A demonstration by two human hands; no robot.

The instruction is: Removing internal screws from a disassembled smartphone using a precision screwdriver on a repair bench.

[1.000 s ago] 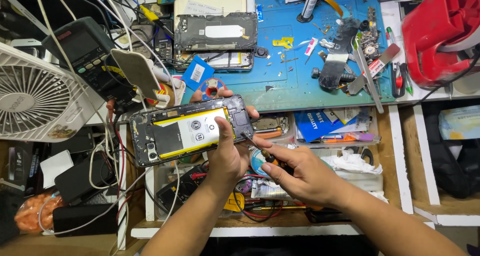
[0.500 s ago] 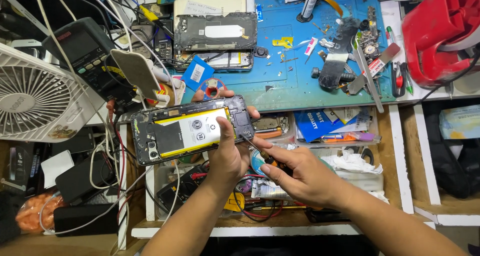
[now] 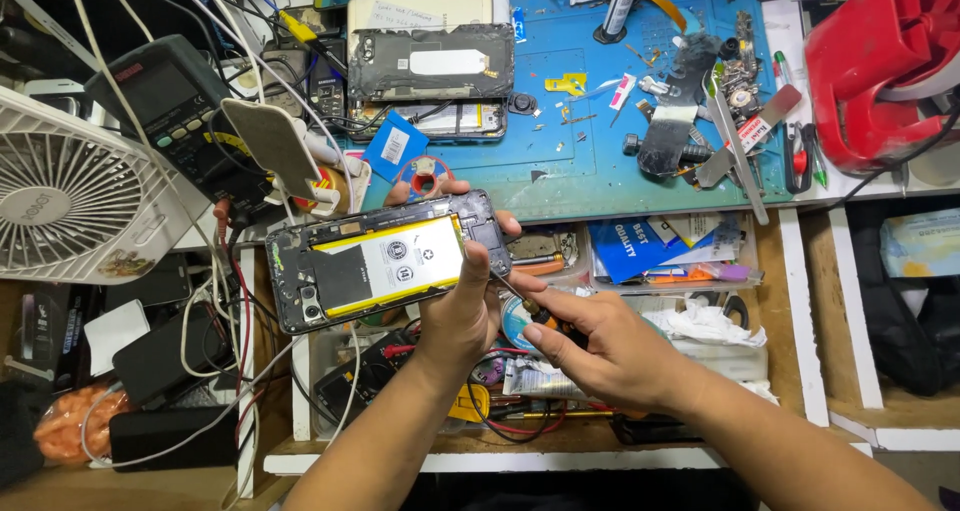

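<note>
Overhead, left hand (image 3: 455,311) fingers clamp an opened phone (image 3: 385,259), right hand (image 3: 600,346) fingers pinch a screwdriver (image 3: 535,311) above a cluttered drawer (image 3: 800,311).

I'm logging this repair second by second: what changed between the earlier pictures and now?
Almost nothing visibly changed. The left hand holds the opened phone at the same tilt, thumb on its right end. The right hand keeps the small screwdriver with its tip at the phone's lower right corner. The fan and the blue mat stayed put.
</note>
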